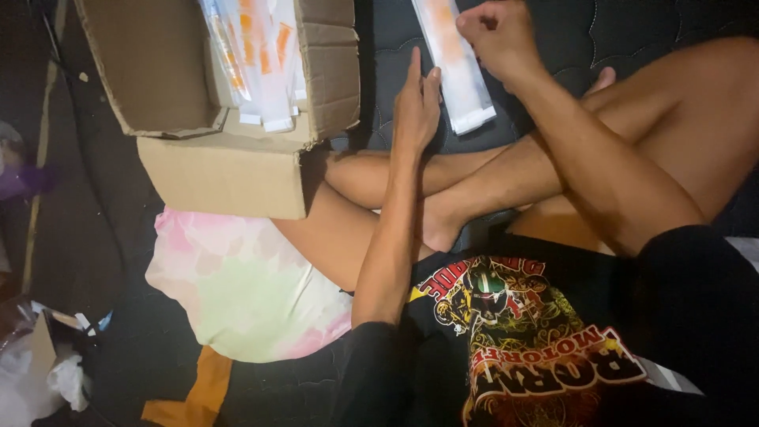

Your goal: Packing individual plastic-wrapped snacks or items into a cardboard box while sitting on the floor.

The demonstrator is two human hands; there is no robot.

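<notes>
Head view: right hand (496, 33) clenched on long white-orange packet (457, 67), left hand (417, 103) flat, released, beside it.

Packets (257, 55) in box (229, 170), long packet (458, 67) right of it, pillow (245, 289) below

A home bedroom: a dark quilted mattress (648, 32), a pastel pillow (245, 292) and an open cardboard box (229, 158).

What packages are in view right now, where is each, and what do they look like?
Cardboard box: upper left, open, brown, flaps spread.
Packets in the box: long, flat, clear-white with orange.
Single packet: top centre, same kind, under the right hand, beside the left hand.
</notes>
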